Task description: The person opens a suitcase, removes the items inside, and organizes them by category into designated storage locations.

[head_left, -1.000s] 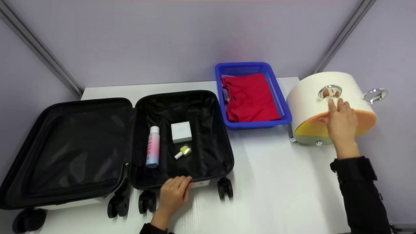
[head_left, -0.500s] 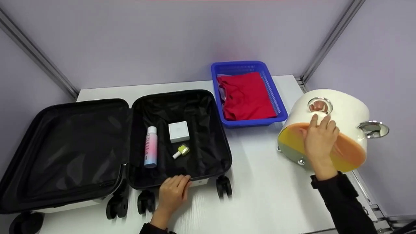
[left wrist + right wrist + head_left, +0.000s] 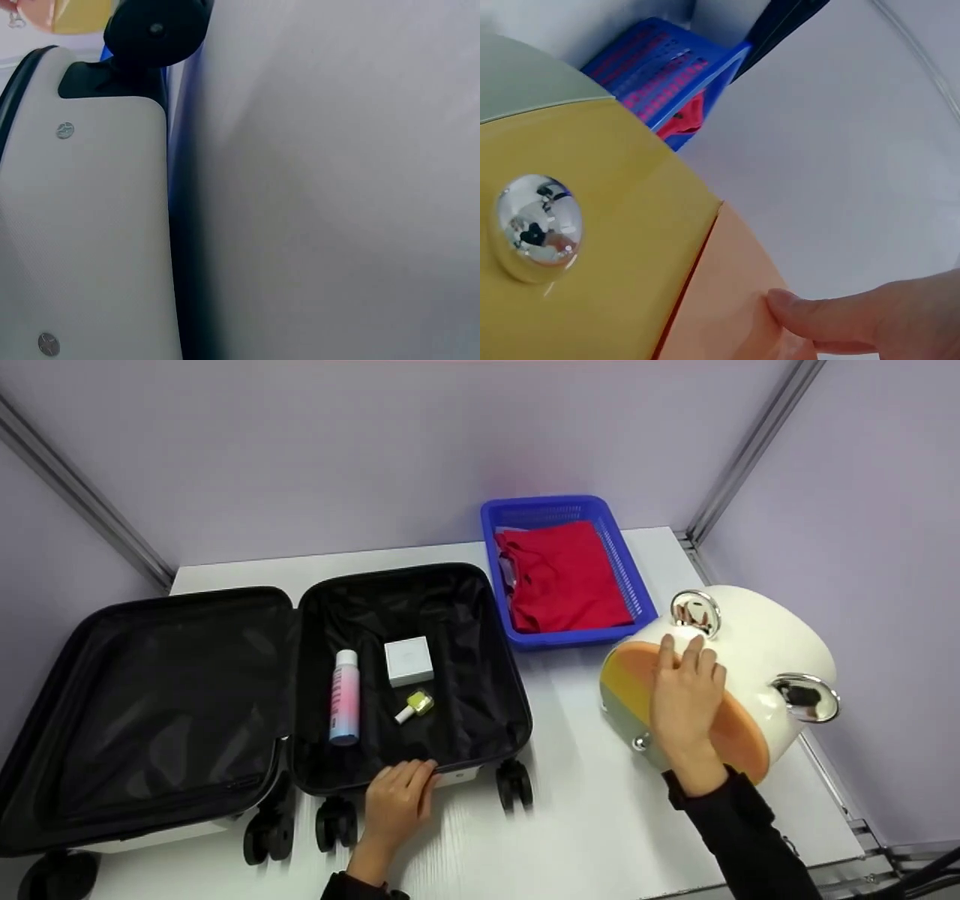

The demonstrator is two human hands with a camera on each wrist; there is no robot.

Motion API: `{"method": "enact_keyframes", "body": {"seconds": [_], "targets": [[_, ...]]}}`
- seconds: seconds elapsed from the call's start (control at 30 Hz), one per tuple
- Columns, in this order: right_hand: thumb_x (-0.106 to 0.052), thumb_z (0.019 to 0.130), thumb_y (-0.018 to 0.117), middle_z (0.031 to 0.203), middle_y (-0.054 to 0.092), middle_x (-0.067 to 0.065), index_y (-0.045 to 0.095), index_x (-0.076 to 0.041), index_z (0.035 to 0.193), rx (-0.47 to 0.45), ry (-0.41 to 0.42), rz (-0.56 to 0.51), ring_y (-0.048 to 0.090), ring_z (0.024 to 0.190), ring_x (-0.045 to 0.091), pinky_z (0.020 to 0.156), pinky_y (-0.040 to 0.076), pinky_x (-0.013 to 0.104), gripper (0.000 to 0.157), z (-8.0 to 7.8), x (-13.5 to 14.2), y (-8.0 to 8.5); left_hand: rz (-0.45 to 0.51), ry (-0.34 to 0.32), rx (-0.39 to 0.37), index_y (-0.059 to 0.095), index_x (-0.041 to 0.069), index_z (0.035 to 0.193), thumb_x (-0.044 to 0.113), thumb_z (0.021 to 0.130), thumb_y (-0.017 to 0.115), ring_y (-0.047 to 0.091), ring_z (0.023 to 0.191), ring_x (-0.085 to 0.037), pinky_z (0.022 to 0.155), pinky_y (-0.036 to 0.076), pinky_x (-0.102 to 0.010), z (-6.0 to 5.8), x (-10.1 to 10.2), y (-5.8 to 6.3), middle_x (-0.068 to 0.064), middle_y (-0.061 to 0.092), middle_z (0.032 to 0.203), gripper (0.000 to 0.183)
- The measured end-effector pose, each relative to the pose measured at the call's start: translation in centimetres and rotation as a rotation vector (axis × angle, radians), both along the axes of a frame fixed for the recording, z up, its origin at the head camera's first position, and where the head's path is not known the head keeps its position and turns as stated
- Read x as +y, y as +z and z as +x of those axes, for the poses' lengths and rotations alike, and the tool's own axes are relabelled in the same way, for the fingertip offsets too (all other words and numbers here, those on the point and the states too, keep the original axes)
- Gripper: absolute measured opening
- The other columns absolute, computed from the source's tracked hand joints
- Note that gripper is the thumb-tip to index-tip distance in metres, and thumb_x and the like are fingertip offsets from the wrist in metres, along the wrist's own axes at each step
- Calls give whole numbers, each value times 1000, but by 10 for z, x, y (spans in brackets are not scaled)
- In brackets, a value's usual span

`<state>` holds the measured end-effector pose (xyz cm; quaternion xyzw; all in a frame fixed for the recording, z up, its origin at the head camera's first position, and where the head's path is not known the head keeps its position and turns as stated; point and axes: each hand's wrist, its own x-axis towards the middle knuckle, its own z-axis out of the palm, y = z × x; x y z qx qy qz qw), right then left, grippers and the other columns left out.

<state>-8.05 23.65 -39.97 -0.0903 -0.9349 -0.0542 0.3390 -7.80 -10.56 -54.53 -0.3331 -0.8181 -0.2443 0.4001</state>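
The left hand [image 3: 397, 802] holds the front rim of an open black-lined suitcase [image 3: 480, 690]. Inside lie a pink-and-blue spray can [image 3: 345, 701], a small white box [image 3: 409, 661] and a nail polish bottle [image 3: 416, 705] with a white cap. At the right, the right hand [image 3: 686, 697] grips the edge of a rounded white case [image 3: 780, 637] that has an orange, yellow and green front, chrome handles and a round knob. Its fingers lie on the white top; in the right wrist view the thumb [image 3: 817, 319] presses the orange panel. The left wrist view shows only the suitcase's white outer shell [image 3: 90, 210].
A blue basket [image 3: 637, 592] with folded red cloth [image 3: 570, 577] stands between suitcase and white case. The suitcase's other half [image 3: 165, 712] lies open at the left. Black wheels [image 3: 514, 784] stick out in front. Panels [image 3: 337, 450] wall in the white table [image 3: 570, 825].
The right hand has brought the white case nearer and to the left, turning its front further leftward. The left hand stays on the suitcase rim. The head view has shifted slightly.
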Motion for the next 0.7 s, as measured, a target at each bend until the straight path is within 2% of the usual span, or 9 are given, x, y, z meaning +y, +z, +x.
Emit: {"method": "enact_keyframes", "body": {"seconds": [0.1, 0.17, 0.23, 0.3, 0.4, 0.53, 0.6, 0.7], "targets": [[-8, 79, 62, 111, 49, 34, 58, 2, 110, -81, 39, -60, 42, 86, 44, 68, 34, 47, 33, 2, -5, 5, 3, 1, 7, 65, 3, 80, 19, 87, 53, 52, 54, -19, 45, 38, -29, 0, 0, 0, -5, 59, 68, 21], [-13, 77, 67, 115, 47, 33, 57, 1, 114, -132, 79, -145, 42, 89, 44, 72, 35, 48, 41, 7, -6, 11, 5, 1, 9, 66, 3, 80, 19, 86, 53, 53, 54, -19, 46, 39, -30, 0, 0, 0, -5, 59, 68, 21], [-15, 76, 69, 118, 47, 30, 56, 0, 116, -135, 124, -243, 43, 93, 44, 76, 36, 49, 45, 14, -4, 18, 6, -3, 10, 66, 3, 80, 19, 86, 53, 53, 54, -19, 46, 39, -30, 0, 1, 1, -5, 59, 68, 21], [-15, 76, 70, 119, 48, 28, 56, 0, 116, -81, 157, -322, 45, 97, 43, 81, 36, 51, 45, 24, 0, 26, 3, -8, 4, 66, 4, 80, 19, 86, 54, 53, 55, -19, 47, 39, -30, 0, 3, 1, -5, 60, 68, 20], [-12, 73, 72, 119, 50, 24, 58, -1, 111, 86, 167, -370, 47, 100, 42, 84, 36, 51, 42, 44, 9, 38, -10, -17, -40, 66, 4, 81, 18, 84, 56, 53, 55, -19, 47, 39, -29, 2, 4, 4, -5, 60, 68, 17], [-11, 72, 73, 118, 52, 20, 61, -1, 107, 303, 59, -406, 47, 103, 41, 89, 34, 48, 38, 70, 24, 50, -13, -18, -193, 65, 5, 82, 15, 77, 64, 55, 58, -17, 48, 40, -28, 7, 4, 17, -3, 60, 71, 11], [-12, 72, 73, 118, 53, 18, 61, -1, 107, 362, -2, -442, 46, 104, 40, 91, 33, 45, 38, 78, 32, 52, 11, -19, -274, 65, 5, 84, 13, 73, 68, 57, 63, -17, 52, 42, -28, 9, 6, 26, -3, 61, 75, 14], [-14, 75, 72, 117, 53, 19, 58, 0, 111, 360, -44, -479, 45, 107, 39, 93, 31, 43, 42, 85, 41, 50, 75, -44, -326, 65, 6, 89, 14, 72, 70, 59, 74, -17, 60, 45, -29, 12, 21, 41, -2, 63, 83, 20]]}}
